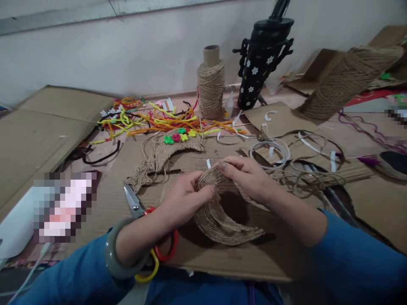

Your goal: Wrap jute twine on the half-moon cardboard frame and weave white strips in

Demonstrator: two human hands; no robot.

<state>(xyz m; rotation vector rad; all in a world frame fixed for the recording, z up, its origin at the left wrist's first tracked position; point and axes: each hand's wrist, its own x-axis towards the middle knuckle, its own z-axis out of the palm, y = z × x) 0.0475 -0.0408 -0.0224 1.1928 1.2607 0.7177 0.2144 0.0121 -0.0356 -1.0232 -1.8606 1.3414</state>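
Above a cardboard sheet (241,267), the left hand (182,197) and right hand (246,176) grip the upper part of a jute-twine crescent (216,226) between thumbs and fingers, its tapered tip pointing lower right, while scissors (136,208) lie near the left hand and a flower-trimmed jute crescent (168,153) lies beyond.

At centre, fingers (207,194) partly covered the corded piece (211,226). The left forearm (141,235) hid part of the scissors (136,208). Top edge cropped black rods (280,8); phone (68,206) at left was pixelated.
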